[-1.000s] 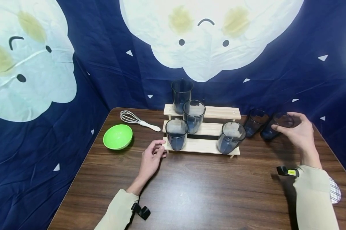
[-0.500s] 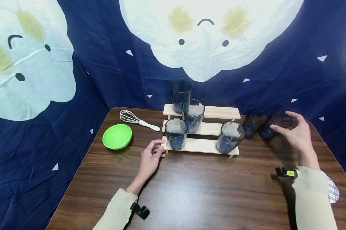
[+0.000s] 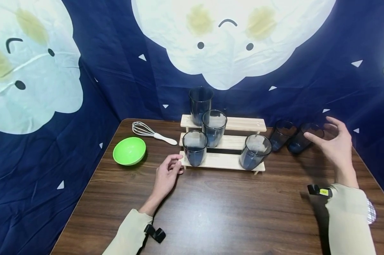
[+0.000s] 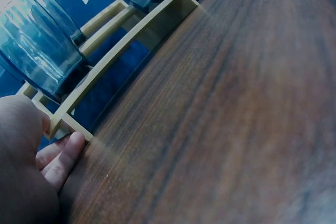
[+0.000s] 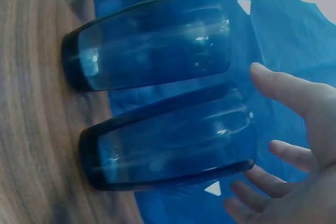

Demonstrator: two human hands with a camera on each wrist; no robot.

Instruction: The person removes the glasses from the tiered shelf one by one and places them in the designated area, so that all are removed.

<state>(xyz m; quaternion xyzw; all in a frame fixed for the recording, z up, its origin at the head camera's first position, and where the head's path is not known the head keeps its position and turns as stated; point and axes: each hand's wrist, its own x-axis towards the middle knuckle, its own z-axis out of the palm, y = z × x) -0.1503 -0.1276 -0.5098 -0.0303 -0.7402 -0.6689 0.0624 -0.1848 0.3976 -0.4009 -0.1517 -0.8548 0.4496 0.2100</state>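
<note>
Tumblers of smoky blue glass are what the hands work with, and four already stand on the stepped wooden rack (image 3: 222, 143). Left of the left hand (image 3: 167, 176) lie a green bowl (image 3: 129, 151) and a wire whisk (image 3: 149, 133) on the brown table (image 3: 211, 212). That hand rests beside the rack's lower left corner, fingertips (image 4: 68, 153) loosely curled and touching the bottom step; it holds nothing. Just above it a tumbler (image 3: 195, 147) stands on that bottom step, with a second (image 3: 214, 128) on the middle step and a third (image 3: 200, 104) on the top one behind. Further right a fourth tumbler (image 3: 254, 151) stands at the bottom step's other end.

Right of the rack, two more tumblers wait on the table side by side — the nearer-to-rack one (image 3: 282, 135) and the outer tumbler (image 3: 304, 137). The right hand (image 3: 337, 147) hovers at the outer one's rim, fingers spread and relaxed, clasping nothing; the wrist view shows a gap between the fingers (image 5: 286, 90) and the glass.

By my reckoning four of six are shelved — these two remain.
</note>
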